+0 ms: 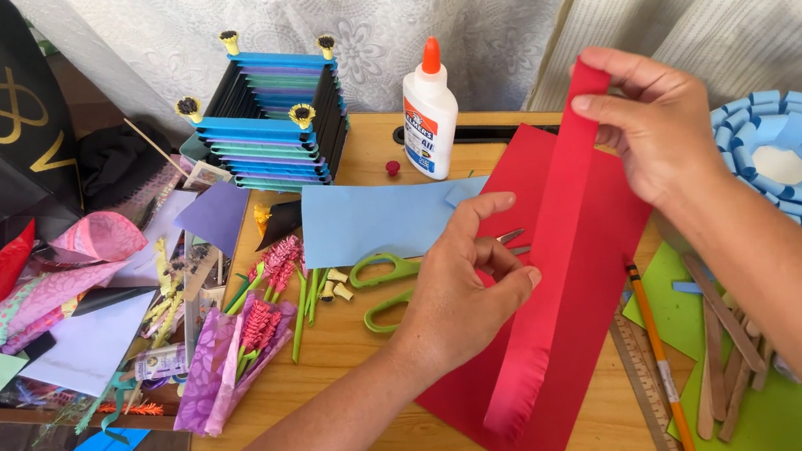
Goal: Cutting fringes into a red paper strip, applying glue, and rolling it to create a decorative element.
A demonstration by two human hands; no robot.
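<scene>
Head view, craft table, items by descending size. Wooden table (364, 341): bears everything. Red paper sheet (612, 222): flat beneath both hands. Red paper strip (553, 238): stretched taut between the hands, fringed lower end drooping; right hand (656, 121) pinches its top, left hand (459, 289) pinches mid-length, apparently to keep it straight. Blue paper (370, 221): beyond the left hand. Green scissors (382, 283): just left of the left hand. Glue bottle (429, 111): upright, between and beyond the hands. Pencil (660, 357): below the right wrist.

Bare table (364, 345) open between green scissors (382, 283) and paper flower bouquet (235, 355), glue bottle (429, 111) and stacked paper box (273, 119) blocking the back, pencil (658, 347) and wooden sticks (727, 349) crowding right
</scene>
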